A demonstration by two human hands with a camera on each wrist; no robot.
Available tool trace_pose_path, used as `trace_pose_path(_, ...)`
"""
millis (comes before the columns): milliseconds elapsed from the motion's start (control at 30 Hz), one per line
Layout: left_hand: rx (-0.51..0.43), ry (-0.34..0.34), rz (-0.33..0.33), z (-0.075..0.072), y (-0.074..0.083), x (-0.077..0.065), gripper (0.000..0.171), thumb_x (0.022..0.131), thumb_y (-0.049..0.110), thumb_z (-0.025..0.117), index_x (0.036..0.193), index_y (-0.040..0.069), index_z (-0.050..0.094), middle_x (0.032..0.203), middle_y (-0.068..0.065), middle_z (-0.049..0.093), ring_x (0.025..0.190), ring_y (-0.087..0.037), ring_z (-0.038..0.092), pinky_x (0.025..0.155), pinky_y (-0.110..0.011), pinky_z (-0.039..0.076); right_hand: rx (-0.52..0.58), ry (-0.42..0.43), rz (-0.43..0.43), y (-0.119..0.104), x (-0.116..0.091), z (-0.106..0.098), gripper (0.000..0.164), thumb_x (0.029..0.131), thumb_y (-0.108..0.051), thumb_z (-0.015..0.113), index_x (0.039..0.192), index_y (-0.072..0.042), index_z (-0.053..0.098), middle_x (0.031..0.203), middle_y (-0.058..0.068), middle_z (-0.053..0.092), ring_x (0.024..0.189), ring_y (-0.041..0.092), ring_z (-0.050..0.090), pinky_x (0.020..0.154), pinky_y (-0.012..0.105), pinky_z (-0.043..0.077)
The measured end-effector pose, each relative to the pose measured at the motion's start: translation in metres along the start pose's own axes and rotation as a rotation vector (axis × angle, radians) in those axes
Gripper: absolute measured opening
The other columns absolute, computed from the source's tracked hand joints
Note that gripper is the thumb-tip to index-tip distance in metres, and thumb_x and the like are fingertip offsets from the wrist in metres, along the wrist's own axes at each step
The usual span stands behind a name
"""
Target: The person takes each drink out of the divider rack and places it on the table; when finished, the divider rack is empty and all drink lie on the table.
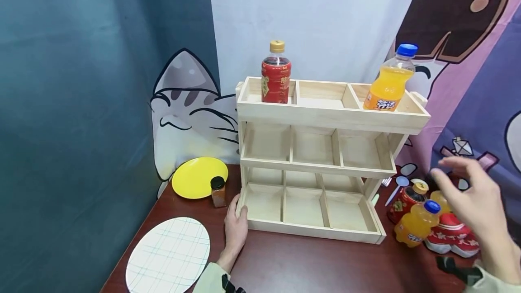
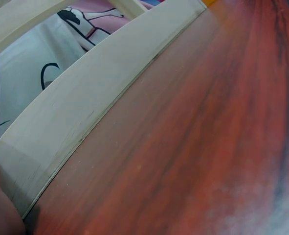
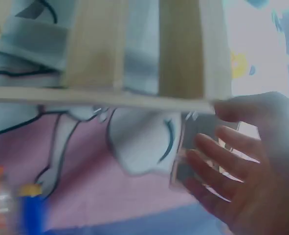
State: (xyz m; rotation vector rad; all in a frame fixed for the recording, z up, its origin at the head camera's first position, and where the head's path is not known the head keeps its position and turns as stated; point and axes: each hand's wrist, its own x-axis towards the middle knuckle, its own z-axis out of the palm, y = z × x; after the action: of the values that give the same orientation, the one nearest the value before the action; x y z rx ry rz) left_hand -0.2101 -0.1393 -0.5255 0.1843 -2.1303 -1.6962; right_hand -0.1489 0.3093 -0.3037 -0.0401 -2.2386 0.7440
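Observation:
A pale wooden three-tier rack (image 1: 309,229) with divided compartments stands on the table. My left hand (image 1: 236,227) holds its lower left corner, thumb at the front and fingers along the side. In the left wrist view, part of that hand lies beside the rack's bottom board (image 2: 85,107). The right hand (image 1: 474,193) is raised to the right of the rack, fingers spread and holding nothing. Up in the top tier, a red bottle with a gold cap (image 1: 276,78) stands in the left compartment. An orange drink bottle with a blue cap (image 1: 390,82) leans in the right one.
Beside the rack on the right are another orange drink bottle (image 1: 416,225), a dark red bottle (image 1: 407,200), red shoes (image 1: 452,234) and a blue spoon (image 1: 398,188). To the left lie a yellow plate (image 1: 195,177), a black-lidded jar (image 1: 218,193) and a white checked round mat (image 1: 168,254).

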Motion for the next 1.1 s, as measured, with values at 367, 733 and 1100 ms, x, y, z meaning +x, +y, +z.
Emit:
trace_pose_path(367, 0.026, -0.016, -0.015, 0.003, 0.001, 0.012, 0.041, 0.09, 0.021, 0.05, 0.13, 0.018, 0.046, 0.132, 0.002, 0.047, 0.122, -0.017, 0.042, 0.099, -0.039, 0.034, 0.103, -0.069, -0.087, -0.06, 0.111, -0.004, 0.044, 0.085, -0.028, 0.058, 0.125, -0.028, 0.041, 0.11, -0.019, 0.043, 0.1, -0.004, 0.043, 0.087, 0.014, 0.033)
trace_pose_path(733, 0.032, -0.031, -0.037, 0.009, 0.001, 0.004, 0.04, 0.089, 0.021, 0.051, 0.129, 0.02, 0.047, 0.131, 0.002, 0.048, 0.122, -0.017, 0.043, 0.098, -0.04, 0.035, 0.341, -0.194, 0.224, -0.116, 0.155, 0.03, 0.069, 0.078, -0.048, 0.06, 0.129, -0.026, 0.02, 0.12, -0.008, 0.032, 0.121, 0.017, 0.032, 0.107, 0.04, 0.024)
trace_pose_path(1100, 0.042, -0.043, -0.014, 0.017, 0.003, -0.002, 0.04, 0.089, 0.02, 0.053, 0.129, 0.02, 0.047, 0.13, 0.001, 0.049, 0.12, -0.019, 0.044, 0.096, -0.041, 0.036, 0.527, -0.101, 0.493, -0.111, 0.157, 0.045, 0.078, 0.061, -0.047, 0.077, 0.122, -0.021, 0.035, 0.107, -0.009, 0.042, 0.099, 0.008, 0.044, 0.101, 0.033, 0.033)
